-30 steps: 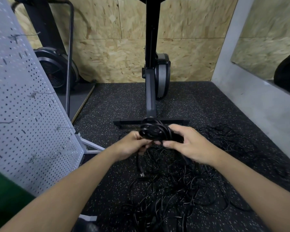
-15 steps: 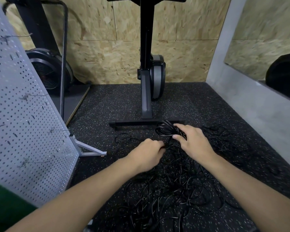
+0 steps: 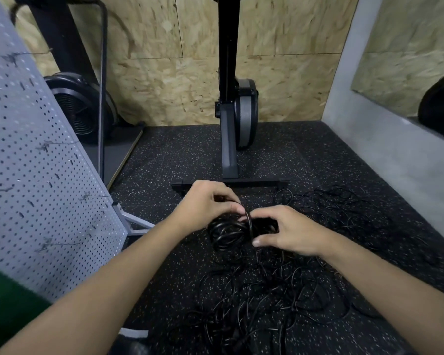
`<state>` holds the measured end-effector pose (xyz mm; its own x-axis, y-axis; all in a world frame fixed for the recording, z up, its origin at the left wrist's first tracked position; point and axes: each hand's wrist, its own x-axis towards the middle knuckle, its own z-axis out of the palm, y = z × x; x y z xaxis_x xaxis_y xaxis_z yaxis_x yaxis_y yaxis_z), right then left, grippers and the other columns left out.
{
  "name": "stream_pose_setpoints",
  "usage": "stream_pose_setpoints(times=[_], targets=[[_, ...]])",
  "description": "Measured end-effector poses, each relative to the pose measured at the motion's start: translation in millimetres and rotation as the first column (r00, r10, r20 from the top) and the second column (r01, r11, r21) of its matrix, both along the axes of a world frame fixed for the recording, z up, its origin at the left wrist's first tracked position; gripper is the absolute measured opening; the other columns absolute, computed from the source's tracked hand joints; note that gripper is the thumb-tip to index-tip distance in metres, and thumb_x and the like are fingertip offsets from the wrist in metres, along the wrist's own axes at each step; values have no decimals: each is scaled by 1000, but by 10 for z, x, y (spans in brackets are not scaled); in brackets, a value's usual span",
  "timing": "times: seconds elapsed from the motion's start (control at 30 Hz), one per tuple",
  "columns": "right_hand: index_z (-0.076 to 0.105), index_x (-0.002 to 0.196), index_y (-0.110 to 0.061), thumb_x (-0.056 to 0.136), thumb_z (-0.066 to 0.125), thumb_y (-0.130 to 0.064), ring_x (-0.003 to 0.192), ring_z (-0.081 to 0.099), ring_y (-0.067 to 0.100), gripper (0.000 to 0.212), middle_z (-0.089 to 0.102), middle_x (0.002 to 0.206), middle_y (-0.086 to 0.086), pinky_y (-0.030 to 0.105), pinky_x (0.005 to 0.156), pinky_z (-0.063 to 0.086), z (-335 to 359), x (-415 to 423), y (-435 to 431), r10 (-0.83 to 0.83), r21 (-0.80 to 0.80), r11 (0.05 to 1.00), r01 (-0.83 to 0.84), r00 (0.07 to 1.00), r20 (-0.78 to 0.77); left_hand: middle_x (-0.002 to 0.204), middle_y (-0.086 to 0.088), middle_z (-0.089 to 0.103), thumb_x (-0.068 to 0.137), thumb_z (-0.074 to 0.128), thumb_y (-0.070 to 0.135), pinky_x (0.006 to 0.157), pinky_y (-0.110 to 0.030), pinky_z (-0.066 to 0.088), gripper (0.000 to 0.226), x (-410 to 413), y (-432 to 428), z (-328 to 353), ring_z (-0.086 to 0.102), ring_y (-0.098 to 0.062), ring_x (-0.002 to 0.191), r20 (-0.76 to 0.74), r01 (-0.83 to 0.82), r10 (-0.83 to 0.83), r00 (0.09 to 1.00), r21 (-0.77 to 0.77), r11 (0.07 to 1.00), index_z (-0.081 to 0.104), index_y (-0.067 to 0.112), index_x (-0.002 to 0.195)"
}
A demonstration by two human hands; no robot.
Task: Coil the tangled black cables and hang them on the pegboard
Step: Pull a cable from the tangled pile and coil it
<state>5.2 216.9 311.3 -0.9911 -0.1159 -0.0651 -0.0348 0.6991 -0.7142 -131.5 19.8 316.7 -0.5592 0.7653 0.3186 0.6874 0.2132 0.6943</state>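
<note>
Left hand and right hand both grip the coiled cable.

Dim, even indoor light with no source in view, no hard shadows and no glare. The chipboard wall at 12 o'clock is the brightest area, warm and yellowish. The dark speckled floor swallows the loose black cables at 6 o'clock, so single strands are hard to separate. Thin pale glints along the coiled cable at centre give it shape. The centre is fairly sharp. Towards the edges the picture smears: the pegboard holes at 9 o'clock stretch into short streaks, the grey wall at 3 o'clock is soft, and a green sleeve at 8 o'clock is a blur. Wide-angle bending tilts pegboard and grey wall outward.
</note>
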Motion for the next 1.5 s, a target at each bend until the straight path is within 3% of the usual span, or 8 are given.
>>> stream_pose_setpoints(times=[0.17, 0.33, 0.47, 0.63, 0.73, 0.8, 1.1, 1.5], targets=[[72, 124, -29, 87, 83, -17, 123, 62, 2, 40, 73, 122, -16, 40, 116, 41, 125, 34, -91, -21, -161, 987, 10, 998, -66, 101, -10, 79, 93, 73, 15, 85, -31, 58, 17, -161, -121, -113, 74, -23, 94, 472, 82, -88, 877, 33, 996, 81, 5, 105], [67, 122, -34, 85, 85, -21, 126, 61, 4, 43, 72, 124, -15, 47, 119, 38, 57, -18, -94, -222, -333, 927, 174, 968, -112, 76, -15, 61, 104, 61, 12, 53, -29, 44, 25, -90, -63, -373, 51, -21, 63, 634, -40, 22, 773, 14, 999, 72, 8, 83], [51, 121, -38, 87, 83, -23, 113, 64, 5, 49, 71, 116, -10, 47, 112, 45, -46, -71, -54, -466, -413, 823, 391, 879, -97, 70, -1, 63, 107, 58, 29, 50, -24, 38, 24, 54, 37, -428, 50, -17, 53, 525, -87, 96, 846, -42, 995, 82, 33, 103], [47, 150, -44, 95, 74, -33, 127, 57, 11, 62, 64, 135, -5, 40, 109, 44, -57, -54, 34, -550, -177, 834, 523, 817, -174, 97, -3, 77, 109, 52, 32, 73, -27, 48, 31, 247, 178, -364, 66, -13, 82, 89, -121, 145, 985, -235, 965, 73, 17, 127], [52, 149, -38, 99, 70, -31, 64, 61, -6, 54, 71, 94, -4, 23, 71, 49, -74, -53, 54, -545, -123, 838, 531, 819, -179, 91, -4, 73, 110, 49, 26, 60, -14, 35, 27, 421, 242, -260, 54, -7, 66, 4, -102, 106, 994, -221, 970, 68, 13, 124], [54, 148, -35, 99, 68, -30, 55, 56, -3, 51, 69, 94, -4, 22, 63, 44, -106, -64, 73, -535, -86, 844, 529, 824, -189, 88, -2, 71, 108, 53, 28, 58, -13, 37, 18, 450, 243, -206, 56, -8, 63, 41, -119, 127, 991, -147, 982, 58, 21, 124], [58, 127, -51, 93, 74, -38, 126, 55, 11, 40, 68, 125, -18, 48, 106, 46, -92, -55, 84, -422, -244, 882, 402, 906, -32, 92, 4, 72, 96, 74, 24, 81, -30, 58, 25, 378, 137, -22, 70, -11, 83, 92, -17, 10, 996, 73, 997, 71, 20, 120], [63, 127, -39, 97, 70, -9, 118, 67, 18, 43, 72, 124, -2, 53, 102, 57, -87, -65, -7, -400, -612, 693, 381, 910, 113, 86, 7, 77, 88, 84, 29, 83, -41, 57, 28, 377, 164, 38, 72, -14, 83, 192, -175, 139, 972, 190, 966, 61, 24, 103]])
